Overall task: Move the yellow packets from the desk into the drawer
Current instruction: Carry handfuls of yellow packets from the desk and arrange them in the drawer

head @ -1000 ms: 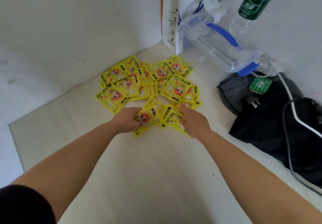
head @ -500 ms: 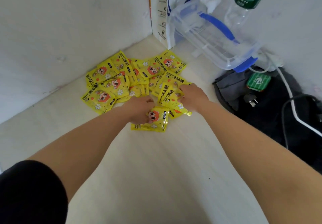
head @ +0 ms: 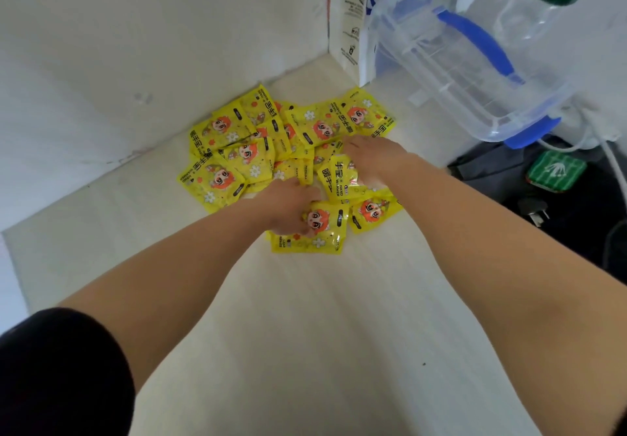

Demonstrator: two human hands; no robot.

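Head view: my left hand (head: 288, 208) and right hand (head: 373, 161) have advanced into the packets (head: 237, 150) on the tabletop (head: 305, 334). Left fingers pinch a few; right fingers clutch more. No drawer in sight; gathering continues.

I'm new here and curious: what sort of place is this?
Probably a corner of a home or dorm room: a pale desk against white walls, a paper bag, a clear box and bottle, and a plug on a dark bag.
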